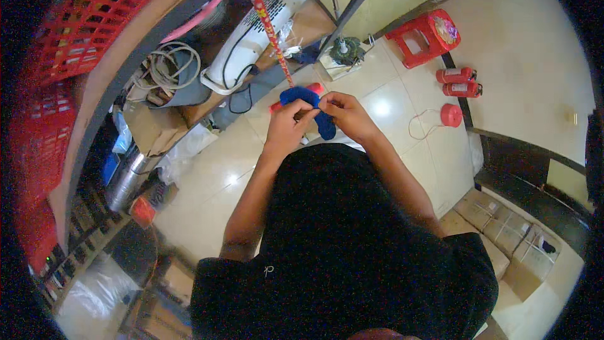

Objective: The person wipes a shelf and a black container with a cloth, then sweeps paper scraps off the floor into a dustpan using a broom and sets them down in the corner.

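Observation:
A fuzzy blue strip of material (325,125) is bent in a curve before my chest, with both hands at it. My left hand (290,120) pinches at its inner edge, thumb and forefinger together. Close on the right, my right hand (342,111) has its thumb and fingertips closed on the strip's middle. A long rod with a red and yellow flowered covering (270,30) runs from the upper left down to the blue strip; whether the two are joined cannot be told. A red object (314,88) shows partly behind the strip.
On the shelf at upper left are a white slotted tubular appliance (259,30) and a coiled cable (177,63). A red plastic stool (420,40), two fire extinguishers (460,82) and a pink string roll (451,115) are at right. Cardboard boxes (505,231) stand lower right.

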`<state>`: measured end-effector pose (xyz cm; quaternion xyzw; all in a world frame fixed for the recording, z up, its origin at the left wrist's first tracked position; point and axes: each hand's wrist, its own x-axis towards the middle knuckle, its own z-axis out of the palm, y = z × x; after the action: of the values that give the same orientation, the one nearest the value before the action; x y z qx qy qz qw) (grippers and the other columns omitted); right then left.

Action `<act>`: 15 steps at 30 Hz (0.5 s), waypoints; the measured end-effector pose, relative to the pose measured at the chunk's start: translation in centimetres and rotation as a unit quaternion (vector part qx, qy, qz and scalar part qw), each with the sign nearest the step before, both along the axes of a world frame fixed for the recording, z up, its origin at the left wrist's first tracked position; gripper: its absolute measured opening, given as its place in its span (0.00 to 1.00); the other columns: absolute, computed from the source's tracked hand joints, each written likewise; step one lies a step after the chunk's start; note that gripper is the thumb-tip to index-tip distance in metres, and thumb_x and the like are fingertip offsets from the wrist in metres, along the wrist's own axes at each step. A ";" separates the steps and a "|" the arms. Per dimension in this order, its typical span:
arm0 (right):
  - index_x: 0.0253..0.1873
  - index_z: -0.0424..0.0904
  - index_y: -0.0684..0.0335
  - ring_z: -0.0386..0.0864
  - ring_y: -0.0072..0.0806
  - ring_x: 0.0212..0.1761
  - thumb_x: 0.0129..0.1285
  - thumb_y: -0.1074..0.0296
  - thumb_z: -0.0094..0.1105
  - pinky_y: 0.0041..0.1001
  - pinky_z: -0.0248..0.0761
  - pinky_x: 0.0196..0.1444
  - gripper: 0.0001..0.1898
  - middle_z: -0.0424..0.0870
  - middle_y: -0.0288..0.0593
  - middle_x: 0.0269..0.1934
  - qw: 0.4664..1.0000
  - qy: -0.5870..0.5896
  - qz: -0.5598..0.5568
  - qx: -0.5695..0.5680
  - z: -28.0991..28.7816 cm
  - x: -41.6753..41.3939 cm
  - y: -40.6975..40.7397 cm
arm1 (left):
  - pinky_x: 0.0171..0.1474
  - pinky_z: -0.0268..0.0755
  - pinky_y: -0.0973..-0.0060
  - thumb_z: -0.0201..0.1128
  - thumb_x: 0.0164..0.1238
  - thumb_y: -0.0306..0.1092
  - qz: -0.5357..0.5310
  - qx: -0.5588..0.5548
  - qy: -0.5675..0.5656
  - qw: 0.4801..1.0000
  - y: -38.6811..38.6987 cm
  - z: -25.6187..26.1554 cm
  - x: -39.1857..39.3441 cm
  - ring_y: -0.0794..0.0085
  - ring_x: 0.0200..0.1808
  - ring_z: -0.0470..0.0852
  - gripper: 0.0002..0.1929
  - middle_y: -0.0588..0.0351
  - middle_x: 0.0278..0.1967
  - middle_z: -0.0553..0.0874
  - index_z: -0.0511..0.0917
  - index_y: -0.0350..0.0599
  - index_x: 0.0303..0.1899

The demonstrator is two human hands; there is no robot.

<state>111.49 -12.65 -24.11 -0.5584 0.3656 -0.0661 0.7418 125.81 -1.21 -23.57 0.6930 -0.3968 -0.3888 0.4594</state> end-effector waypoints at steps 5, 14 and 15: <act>0.42 0.76 0.61 0.68 0.13 0.30 0.69 0.63 0.54 0.17 0.60 0.31 0.08 0.74 0.28 0.30 0.999 -0.003 -0.031 0.019 -1.4 -1.1 0.1 | 0.35 0.75 0.77 0.64 0.65 0.34 -0.016 -0.014 0.092 0.996 -0.4 -1.6 -0.2 0.78 0.30 0.80 0.08 0.59 0.29 0.82 0.78 0.39 0.37; 0.43 0.75 0.62 0.71 0.19 0.33 0.70 0.62 0.53 0.23 0.66 0.38 0.09 0.75 0.32 0.33 0.990 -0.035 -0.129 0.040 -0.5 -3.6 -1.3 | 0.43 0.78 0.65 0.51 0.73 0.36 0.289 -0.074 0.576 0.761 0.5 -8.3 3.0 0.65 0.35 0.82 0.07 0.54 0.36 0.80 0.72 0.44 0.42; 0.42 0.74 0.62 0.72 0.21 0.33 0.70 0.62 0.52 0.25 0.68 0.40 0.09 0.75 0.33 0.34 0.989 -0.048 -0.141 0.007 -0.4 -4.2 -1.6 | 0.43 0.78 0.65 0.51 0.73 0.36 0.286 -0.073 0.576 0.762 0.4 -7.9 3.2 0.65 0.35 0.82 0.07 0.54 0.36 0.80 0.72 0.44 0.42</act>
<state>107.26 -14.26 -24.50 -0.4927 0.4046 -0.1942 0.7456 128.98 -0.83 -31.45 0.3839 0.1325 -0.5351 0.7407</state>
